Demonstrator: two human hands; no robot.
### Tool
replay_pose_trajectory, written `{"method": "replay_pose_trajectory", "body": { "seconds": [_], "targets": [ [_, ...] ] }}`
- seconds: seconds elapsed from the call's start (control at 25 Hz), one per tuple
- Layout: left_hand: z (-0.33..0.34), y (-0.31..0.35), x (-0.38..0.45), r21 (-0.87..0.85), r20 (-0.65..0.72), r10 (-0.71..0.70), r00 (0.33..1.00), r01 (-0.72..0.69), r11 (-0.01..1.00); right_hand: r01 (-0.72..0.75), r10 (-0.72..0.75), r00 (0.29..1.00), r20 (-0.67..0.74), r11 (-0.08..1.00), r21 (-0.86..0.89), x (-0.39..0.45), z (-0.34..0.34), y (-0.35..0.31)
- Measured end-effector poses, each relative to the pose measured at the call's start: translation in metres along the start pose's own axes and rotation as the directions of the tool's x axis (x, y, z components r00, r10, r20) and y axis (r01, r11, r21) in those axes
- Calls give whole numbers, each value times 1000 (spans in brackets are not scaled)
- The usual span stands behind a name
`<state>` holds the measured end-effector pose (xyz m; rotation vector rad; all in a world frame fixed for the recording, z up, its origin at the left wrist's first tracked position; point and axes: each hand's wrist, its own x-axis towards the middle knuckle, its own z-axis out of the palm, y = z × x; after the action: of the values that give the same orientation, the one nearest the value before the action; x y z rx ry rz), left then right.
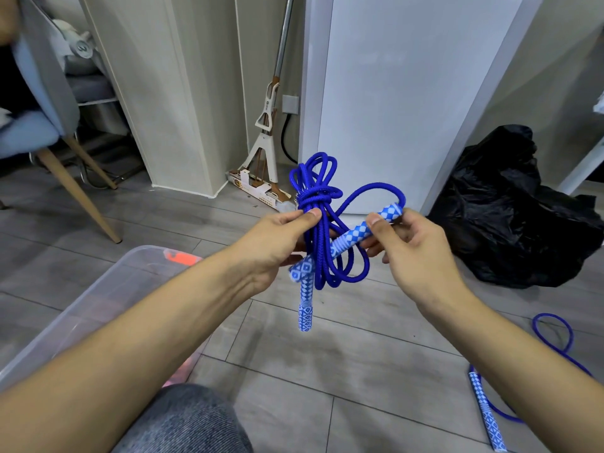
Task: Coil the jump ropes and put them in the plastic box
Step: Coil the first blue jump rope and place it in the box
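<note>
Two hands on one blue rope (322, 223): left hand (274, 246) pinches the wrapped bundle, right hand (415, 253) grips a checkered handle (366, 232) slanting up to the right. Plastic box (108, 289) sits low left, nearer the left hand, its inside hidden by my arm. Second rope (552, 335) lies on the floor, cut off.

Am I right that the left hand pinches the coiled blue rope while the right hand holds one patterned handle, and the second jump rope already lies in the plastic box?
Not quite. The left hand does pinch the coiled blue rope, and the right hand holds one patterned handle, but the second jump rope lies on the floor at the right, not in the plastic box. The head view shows this.
</note>
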<state>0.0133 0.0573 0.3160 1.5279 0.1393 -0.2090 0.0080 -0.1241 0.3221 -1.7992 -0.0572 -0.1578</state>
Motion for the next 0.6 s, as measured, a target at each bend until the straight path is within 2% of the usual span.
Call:
{"method": "replay_pose_trajectory", "body": {
  "seconds": [0.16,0.32,0.44,0.52,0.6],
  "targets": [
    [2,3,-1,-34,51,-27,998,29,999,8,-4,996,92,999,-37,-2,4,2],
    [1,0,2,67,39,76,996,-79,995,44,-44,999,-7,999,3,7,-6,-3],
    [1,-5,4,86,54,141,988,-146,986,70,-70,997,-16,997,17,5,-6,-3],
    [1,-4,3,184,58,164,985,-172,968,107,-108,993,-42,994,-21,2,-5,-3],
    [1,-2,2,233,52,160,986,-168,958,105,-103,992,-79,994,17,3,-4,-3]
  ]
}}
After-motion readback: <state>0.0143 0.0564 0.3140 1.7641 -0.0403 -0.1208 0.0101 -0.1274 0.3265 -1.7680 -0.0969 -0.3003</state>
